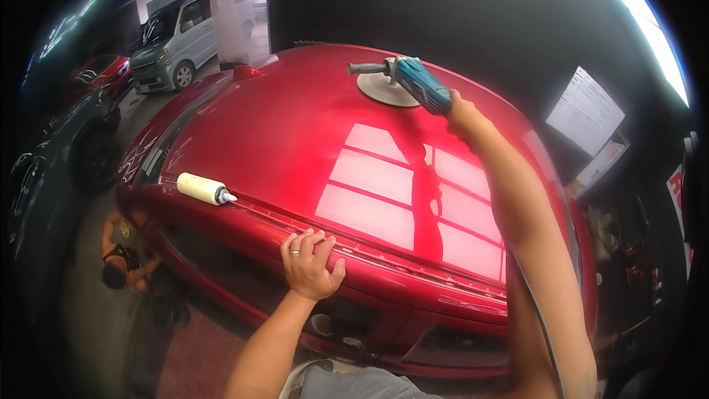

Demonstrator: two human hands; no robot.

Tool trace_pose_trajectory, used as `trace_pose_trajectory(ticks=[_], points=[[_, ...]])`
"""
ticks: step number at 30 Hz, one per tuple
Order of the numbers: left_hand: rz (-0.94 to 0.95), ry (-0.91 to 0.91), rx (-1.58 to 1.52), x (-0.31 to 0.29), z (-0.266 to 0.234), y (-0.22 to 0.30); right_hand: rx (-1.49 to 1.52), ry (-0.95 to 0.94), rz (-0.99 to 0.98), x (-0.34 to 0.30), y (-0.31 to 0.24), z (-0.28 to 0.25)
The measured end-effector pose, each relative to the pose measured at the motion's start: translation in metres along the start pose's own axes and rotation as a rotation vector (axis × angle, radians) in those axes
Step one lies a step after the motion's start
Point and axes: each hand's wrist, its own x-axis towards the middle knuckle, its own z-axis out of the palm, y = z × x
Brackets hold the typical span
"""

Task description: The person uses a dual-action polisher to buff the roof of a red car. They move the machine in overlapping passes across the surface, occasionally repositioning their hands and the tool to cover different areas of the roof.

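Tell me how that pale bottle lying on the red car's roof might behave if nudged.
The pale bottle would probably roll, since its body looks round and it lies on its side. It may also slide, since the red roof looks smooth and glossy.

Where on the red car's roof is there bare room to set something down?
Bare: the roof between the bottle and the polisher, and between the left hand and the polisher. Crowded: its near edge, with bottle and left hand, and its far side, where the right hand grips the polisher.
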Motion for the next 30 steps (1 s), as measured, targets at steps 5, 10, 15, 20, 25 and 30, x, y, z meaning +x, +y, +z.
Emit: trace_pose_trajectory(ticks=[5, 10, 15, 20, 25, 30], points=[[-0.009, -0.014, -0.01, -0.001, 0.003, 0.001, 0.0, 0.019, 0.049, -0.018, 0.051, -0.013], [0.008, -0.013, 0.0, 0.0, 0.002, 0.002, -0.021, 0.017, 0.127, -0.029, 0.087, -0.018], [0.012, -0.012, 0.005, -0.001, 0.002, 0.0, -0.036, 0.058, 0.179, -0.033, 0.129, -0.017], [0.005, -0.019, 0.005, -0.002, 0.002, 0.0, -0.032, 0.025, 0.234, -0.051, 0.144, -0.028], [0.014, -0.015, -0.003, 0.0, 0.005, 0.002, 0.034, 0.138, 0.168, -0.053, 0.2, -0.012], [0.007, -0.024, 0.018, -0.005, 0.003, -0.001, 0.275, 0.181, 0.247, -0.081, 0.201, -0.013]])
